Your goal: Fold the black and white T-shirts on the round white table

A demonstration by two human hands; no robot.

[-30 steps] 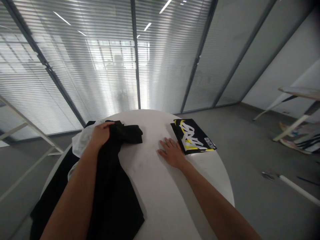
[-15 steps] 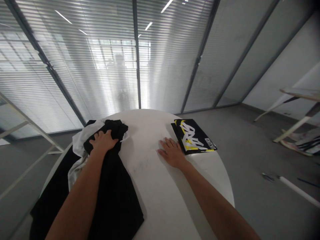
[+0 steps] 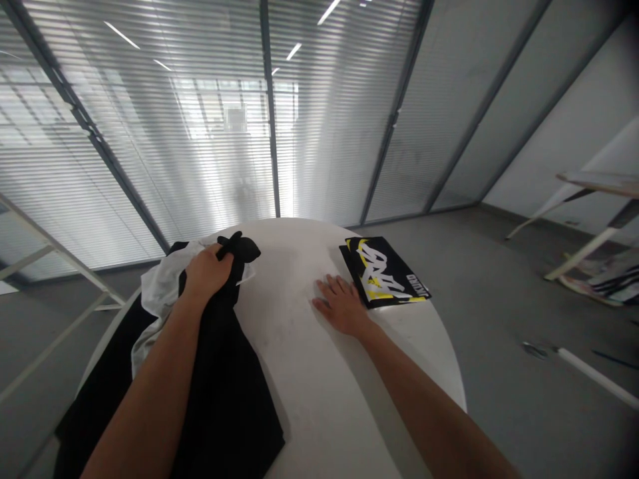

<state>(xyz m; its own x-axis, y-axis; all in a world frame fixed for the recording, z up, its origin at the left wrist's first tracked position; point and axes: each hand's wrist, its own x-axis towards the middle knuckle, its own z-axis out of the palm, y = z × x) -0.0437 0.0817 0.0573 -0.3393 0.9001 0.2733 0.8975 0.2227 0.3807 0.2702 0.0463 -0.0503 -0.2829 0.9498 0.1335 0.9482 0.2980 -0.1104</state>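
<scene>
My left hand [image 3: 207, 271] is closed on a bunched part of a black garment [image 3: 227, 392] at the far left of a round white table [image 3: 319, 399]. The garment trails down the table's left side toward me. A white garment [image 3: 160, 289] lies under and beside it. My right hand [image 3: 342, 307] rests flat on the tabletop, fingers spread, holding nothing. Just beyond its fingertips lies a folded black piece with white and yellow lettering [image 3: 384, 271].
Glass walls with blinds [image 3: 224, 120] stand behind the table. A white slanted frame [image 3: 54, 266] is at the left. On the grey floor at right are a tilted board on legs [image 3: 594, 199], printed sheets [image 3: 609, 276] and a white rod [image 3: 594, 379].
My left hand has gathered the black garment's far end into a tighter bunch and lifted it slightly. The right hand has stayed flat in place.
</scene>
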